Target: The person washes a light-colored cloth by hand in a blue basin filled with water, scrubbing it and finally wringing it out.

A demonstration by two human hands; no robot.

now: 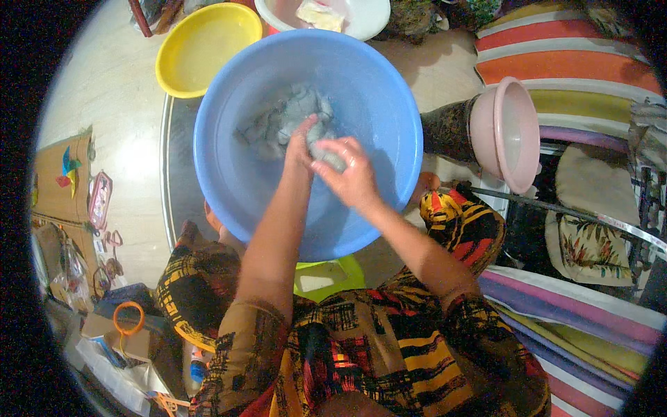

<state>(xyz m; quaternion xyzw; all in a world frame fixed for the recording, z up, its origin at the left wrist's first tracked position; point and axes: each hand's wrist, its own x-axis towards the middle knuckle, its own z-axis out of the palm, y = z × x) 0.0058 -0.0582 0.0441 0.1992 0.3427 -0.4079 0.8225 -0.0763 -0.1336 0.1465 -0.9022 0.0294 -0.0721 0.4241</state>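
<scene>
A wide blue plastic tub [365,219] stands before me, tilted little if at all. In it lies a soft, wet, grey mass [292,107]; whether it is cloth or pulp, I cannot tell. My right hand [351,169] curls its fingers around a grey lump [333,159]. My left hand [299,146] is against the same lump from the left, thumb up, most of its fingers hidden. Both hands are low inside the tub, over the near side of the mass.
Beyond the tub are a yellow basin [167,68] and a white basin [365,26] holding something pale yellow. A pink basin [503,135] stands right on a dark support [448,130]. A lime-green plastic stool [349,273] shows below the tub. Striped fabric [568,68] lies at right.
</scene>
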